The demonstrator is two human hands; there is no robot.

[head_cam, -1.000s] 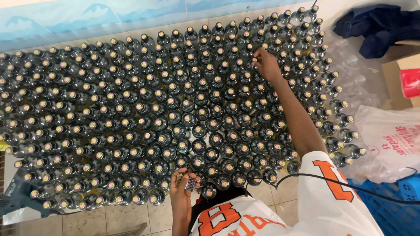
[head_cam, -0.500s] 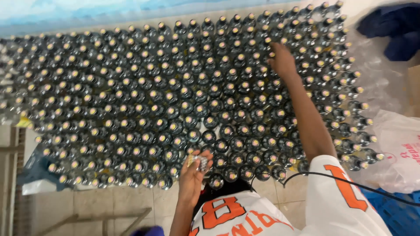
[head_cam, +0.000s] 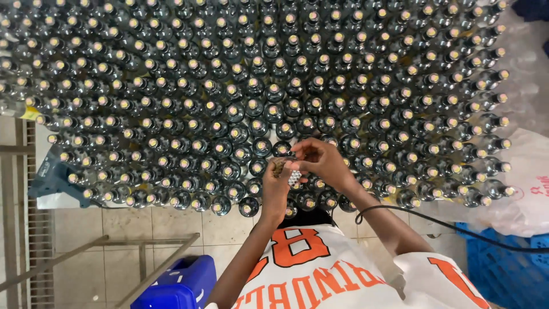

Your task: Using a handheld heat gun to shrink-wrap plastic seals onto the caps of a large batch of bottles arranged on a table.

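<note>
Head view: the upper two thirds of the frame are filled by a dense field of dark glass bottles (head_cam: 240,86), stood upright in rows and seen from above, each with a pale stopper showing in its mouth. Just below the centre of the frame, at the near edge of the bottles, the two hands are brought together. The left hand (head_cam: 275,189) is held palm-up, its fingers curled around a small heap of brownish stoppers (head_cam: 278,167). A small ridged silvery piece (head_cam: 294,178) is seen between the two hands, just right of the heap; what it is cannot be told. The right hand (head_cam: 325,163) is bent over the left, its fingertips pinched narrowly at the heap and touching it.

A white shirt with orange print (head_cam: 337,274) is seen at the bottom centre, and a black cable (head_cam: 434,224) is draped across the right forearm. A blue plastic container (head_cam: 183,283) lies at the lower left on the tiled floor (head_cam: 171,226), beside a grey metal frame (head_cam: 68,257). A blue crate (head_cam: 503,269) is seen at the lower right, and a white plastic bag (head_cam: 523,189) at the right edge.
</note>
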